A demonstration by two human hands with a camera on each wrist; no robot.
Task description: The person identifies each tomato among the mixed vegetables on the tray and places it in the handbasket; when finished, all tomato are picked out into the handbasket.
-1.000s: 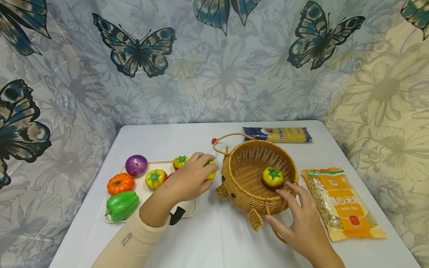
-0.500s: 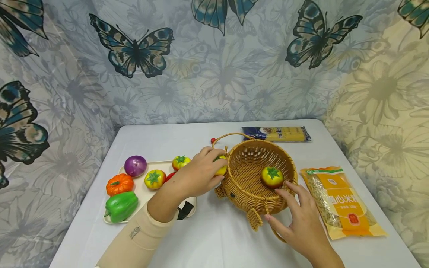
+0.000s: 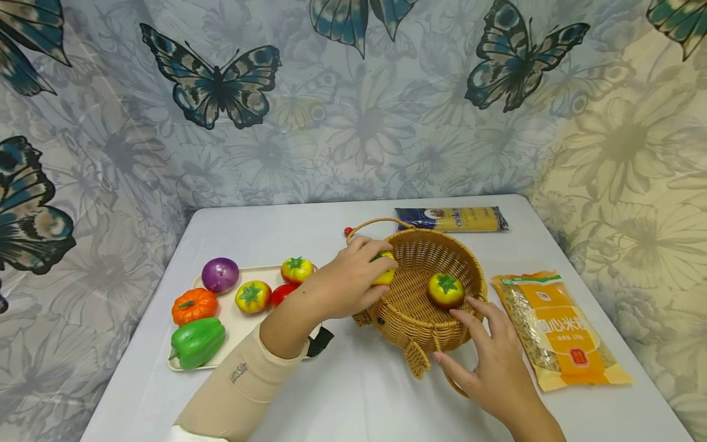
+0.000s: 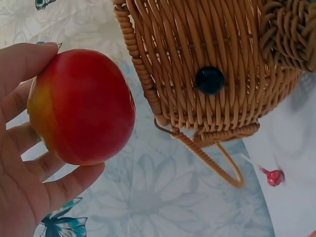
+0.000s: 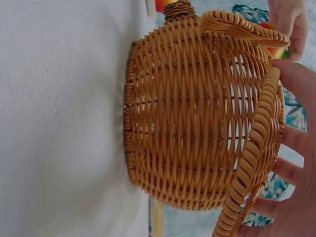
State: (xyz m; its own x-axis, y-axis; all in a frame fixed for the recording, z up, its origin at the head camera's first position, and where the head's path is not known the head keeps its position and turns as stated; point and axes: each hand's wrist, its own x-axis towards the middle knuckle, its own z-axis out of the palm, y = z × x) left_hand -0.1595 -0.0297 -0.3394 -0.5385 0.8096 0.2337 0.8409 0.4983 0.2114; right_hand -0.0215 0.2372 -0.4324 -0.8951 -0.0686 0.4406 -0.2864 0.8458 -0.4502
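Observation:
My left hand [image 3: 345,282] grips a yellow-and-red tomato [image 3: 385,276] with a green leaf top, over the left rim of a wicker basket [image 3: 399,331]. In the left wrist view, the red underside of this tomato [image 4: 89,108] shows between thumb and fingers, beside the basket wall. Another tomato [image 3: 446,291] lies inside the basket, near its front right. My right hand [image 3: 497,368] holds the basket's near right rim, fingertips over the edge and thumb at the handle. The right wrist view shows the thumb against this handle [image 5: 252,148].
On the left, a cream tray [image 3: 234,334] bears more tomatoes [image 3: 253,297], a purple onion [image 3: 220,274], an orange pumpkin [image 3: 194,306] and a green bell pepper [image 3: 197,342]. A pasta pack [image 3: 469,219] lies behind the basket, an orange food bag [image 3: 563,331] to its right.
My left hand has carried the tomato rightward from beside the tray to over the basket's left rim. The right hand keeps its place on the basket.

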